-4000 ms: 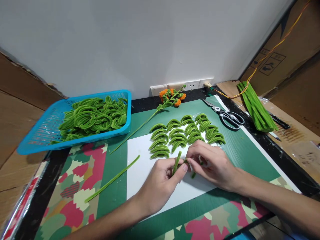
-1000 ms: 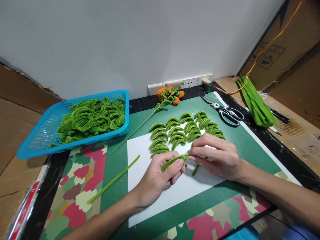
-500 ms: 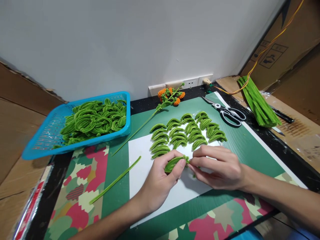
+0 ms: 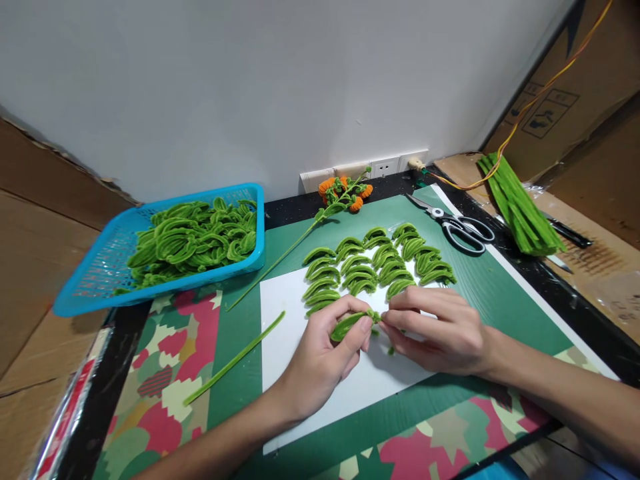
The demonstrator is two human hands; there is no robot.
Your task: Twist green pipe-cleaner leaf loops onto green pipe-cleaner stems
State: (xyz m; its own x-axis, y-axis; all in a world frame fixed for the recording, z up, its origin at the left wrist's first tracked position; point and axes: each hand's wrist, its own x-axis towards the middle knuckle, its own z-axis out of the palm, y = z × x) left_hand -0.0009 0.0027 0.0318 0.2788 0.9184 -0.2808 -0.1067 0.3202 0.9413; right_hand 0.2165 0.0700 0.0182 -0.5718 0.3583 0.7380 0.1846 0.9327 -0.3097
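Between the thumb and fingers of my left hand is a green pipe-cleaner leaf, held above a white sheet. The fingertips of my right hand are pinched together at the knotted end of that leaf, by its twisted tip. Just beyond my hands, similar curved green leaves lie in several short columns on the sheet. A small green bit shows below my right fingertips. A single straight green pipe cleaner rests left of my left hand.
A blue basket heaped with green leaves stands at the left. Behind the columns lies an orange-flowered stem. Grey-black scissors sit to the right, near a bundle of green pipe cleaners and a black-handled knife.
My view has shifted slightly, so everything sits a little further right. Both hands keep the same hold on the leaf, with the right fingers moved only slightly.
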